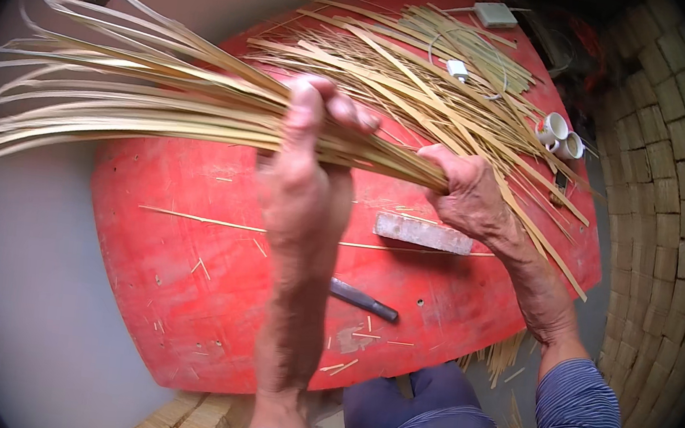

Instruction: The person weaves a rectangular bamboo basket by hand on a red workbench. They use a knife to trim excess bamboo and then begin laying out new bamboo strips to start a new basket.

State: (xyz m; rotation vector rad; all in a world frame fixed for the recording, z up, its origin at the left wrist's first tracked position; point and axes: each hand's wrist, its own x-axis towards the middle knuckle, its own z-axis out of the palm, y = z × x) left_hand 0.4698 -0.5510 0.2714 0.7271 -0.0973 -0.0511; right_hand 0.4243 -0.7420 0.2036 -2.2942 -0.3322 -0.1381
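From where I stand, the bundle of bamboo strips (159, 117) is up in the air above the far left part of the red table (198, 299), held between the person's two hands. Its long axis runs left to right, nearly level across the scene. The narrow, gathered end points right and slightly toward the near side; the loose end points left, fanning into many separate tips that reach past the table's left edge. Some of the far tips kink and curl, while the near ones droop toward the near side.

The right hand (473, 197) clamps its fingers together on the narrow end. The left hand (310, 130), a little blurred, is closed around the bundle farther left, thumb on the near side and fingers curled over the far side.

Beyond the hands, a pile of loose strips (424, 88) covers the far right of the table, most slanting from far left to near right. A white plug adapter (458, 71) lies on it. Two mugs (551, 129) stand side by side at the right edge. Nearer, a brick (423, 233) lies just beside the right hand's wrist, and a dark metal tool (364, 299) lies partly hidden behind the left forearm.
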